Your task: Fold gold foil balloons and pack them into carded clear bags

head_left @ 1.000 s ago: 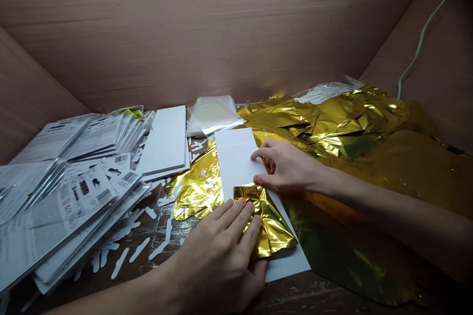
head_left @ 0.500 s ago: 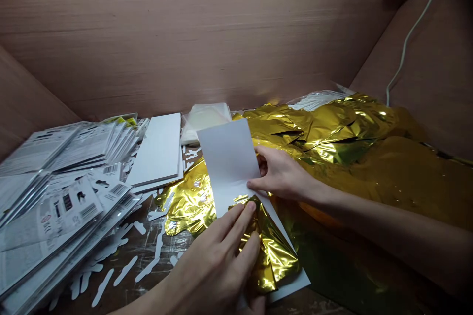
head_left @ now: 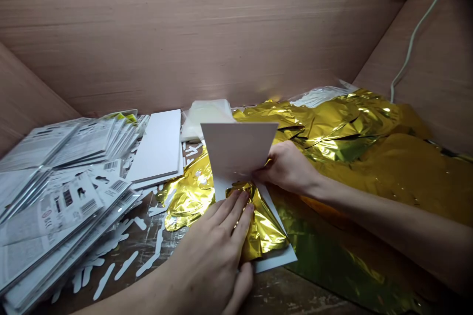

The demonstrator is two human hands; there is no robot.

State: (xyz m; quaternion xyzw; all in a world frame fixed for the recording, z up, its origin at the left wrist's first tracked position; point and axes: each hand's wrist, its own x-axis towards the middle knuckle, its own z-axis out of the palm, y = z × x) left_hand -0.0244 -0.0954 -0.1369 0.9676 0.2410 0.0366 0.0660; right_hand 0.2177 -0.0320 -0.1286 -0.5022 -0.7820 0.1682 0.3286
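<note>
A folded white card (head_left: 236, 150) has its upper flap raised and tilted up off the table. My right hand (head_left: 286, 167) pinches that flap from behind at its right edge. The lower part of the card (head_left: 275, 261) lies flat, under a crumpled bundle of gold foil (head_left: 264, 226). My left hand (head_left: 210, 251) presses flat on the bundle, fingertips on the foil. A gold foil balloon (head_left: 190, 202) lies partly beneath the card's left side.
At left lie several barcoded packets (head_left: 62, 202), with white boards (head_left: 158, 147) beside them. White die-cut strips (head_left: 125, 265) are strewn on the stained table. A clear plastic bag (head_left: 205, 120) stands behind the card. Gold foil sheets (head_left: 343, 138) spread right, against brown walls (head_left: 185, 34).
The card's upper flap has lifted from flat to tilted up, with my right hand under its edge. The foil bundle remains under my left hand.
</note>
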